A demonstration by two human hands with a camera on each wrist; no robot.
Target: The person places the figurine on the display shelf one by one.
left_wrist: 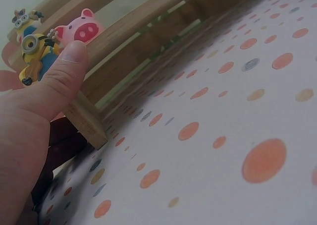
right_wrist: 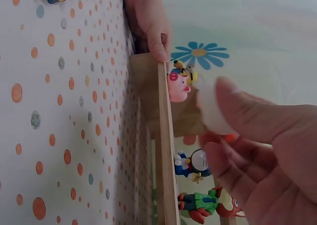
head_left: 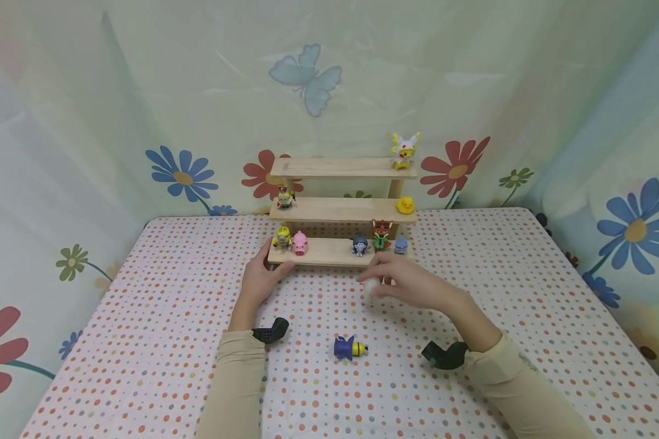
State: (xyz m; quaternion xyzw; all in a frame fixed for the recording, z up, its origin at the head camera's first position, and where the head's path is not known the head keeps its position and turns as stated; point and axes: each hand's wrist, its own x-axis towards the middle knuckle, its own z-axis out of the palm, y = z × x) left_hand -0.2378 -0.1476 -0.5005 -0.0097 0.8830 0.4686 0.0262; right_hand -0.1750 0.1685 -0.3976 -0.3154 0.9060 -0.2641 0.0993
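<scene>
My left hand [head_left: 257, 281] grips the left end of the wooden three-tier shelf [head_left: 326, 251], thumb at the front edge of the lowest board. Beside that thumb stand a yellow minion figure [left_wrist: 40, 54] and a pink pig figure [left_wrist: 83, 28]. In front of the lowest board, my right hand [head_left: 417, 285] pinches a small white figure [right_wrist: 212, 108] between thumb and fingers; it is blurred, with bits of orange showing. Closest to this hand on the board are a dark-blue and white figure [head_left: 359, 246], a fox figure [head_left: 381, 235] and a small grey-blue figure [head_left: 400, 246].
A purple and yellow figure [head_left: 348, 347] lies on the dotted tablecloth [head_left: 170, 341] between the forearms. The middle board bears another minion [head_left: 284, 199] at left and a yellow duck [head_left: 406, 205] at right. A yellow figure in white costume [head_left: 403, 152] stands on top. Flowered curtain hangs behind.
</scene>
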